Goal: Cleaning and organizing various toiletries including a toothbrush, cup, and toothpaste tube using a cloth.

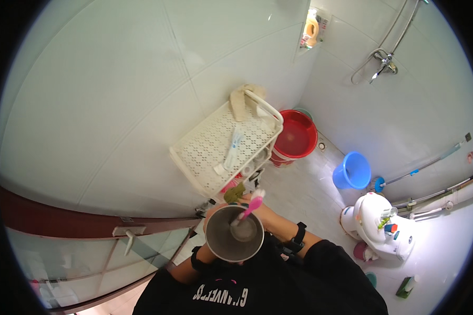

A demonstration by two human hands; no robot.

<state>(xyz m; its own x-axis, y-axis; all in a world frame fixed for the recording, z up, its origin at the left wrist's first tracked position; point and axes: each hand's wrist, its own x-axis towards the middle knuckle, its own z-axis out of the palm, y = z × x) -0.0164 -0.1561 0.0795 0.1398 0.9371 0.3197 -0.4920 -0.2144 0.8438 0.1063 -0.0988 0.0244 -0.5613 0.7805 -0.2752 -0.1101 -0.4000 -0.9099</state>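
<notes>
A stainless steel cup (224,232) is tilted so that its open mouth faces me, close in front of my chest. My left hand (209,217) grips it from the left and is mostly hidden behind it. Inside leans a pink and white toothbrush (254,204), bristles up past the rim. Just beyond the cup, my right hand (262,212) holds a crumpled olive-green cloth (235,193); the cup hides some of its fingers. Both wrists wear black straps.
Ahead is a cream perforated shelf rack (197,157) with a toothpaste tube (232,149) and a beige cloth (239,103). A red basin (295,134) and a blue bucket (351,171) stand beyond. A toilet (372,212) is right, a glazed door (75,260) left.
</notes>
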